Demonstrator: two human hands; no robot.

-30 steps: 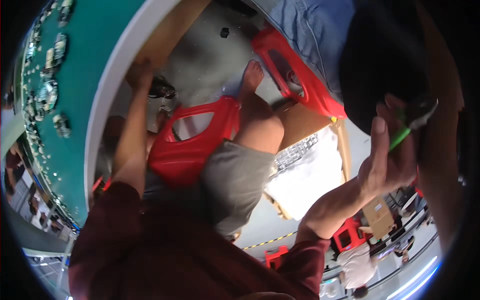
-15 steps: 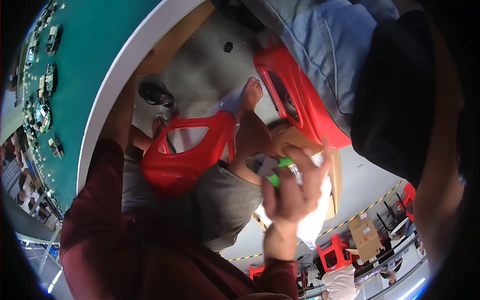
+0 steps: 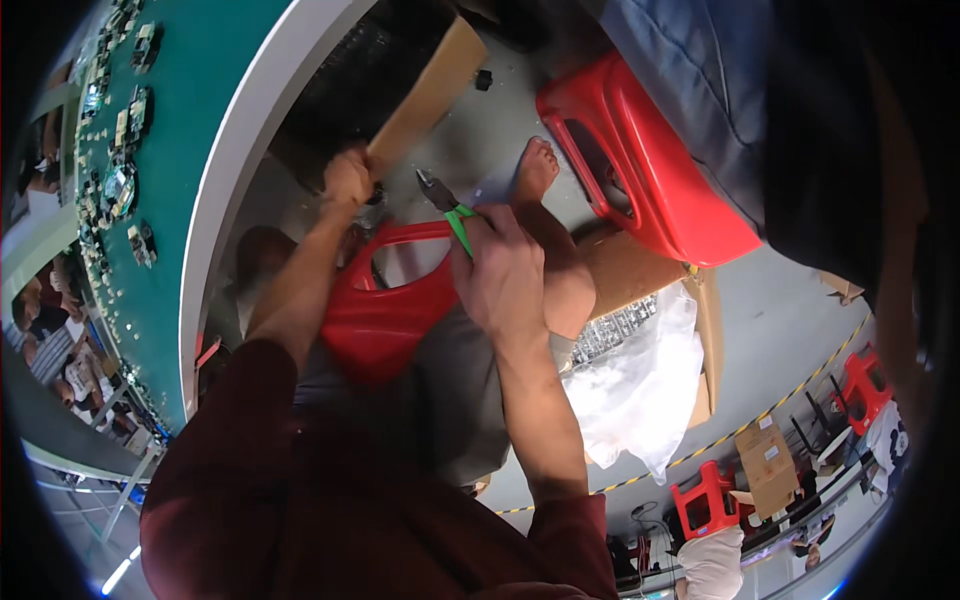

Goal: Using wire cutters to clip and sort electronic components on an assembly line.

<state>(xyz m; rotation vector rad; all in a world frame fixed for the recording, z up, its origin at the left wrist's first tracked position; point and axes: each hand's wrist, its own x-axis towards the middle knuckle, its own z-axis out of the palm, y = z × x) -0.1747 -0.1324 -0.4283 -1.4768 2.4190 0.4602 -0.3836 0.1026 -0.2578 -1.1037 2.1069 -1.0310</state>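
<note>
A pair of small cutting pliers (image 3: 439, 195), with dark metal head and slim bright-green handles, is in the right hand (image 3: 505, 272), which is closed around the handles. Its long axis is slanting; the tip points forward and left, toward the flat brown cardboard flap (image 3: 432, 95). The left hand (image 3: 347, 178) is closed on this flap's near end. Farther left is the green tabletop (image 3: 200, 130).

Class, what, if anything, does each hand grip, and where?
Right hand: green-handled metal pliers, by the handles. Left hand: seemingly brown cardboard flap, by its lower end.
</note>
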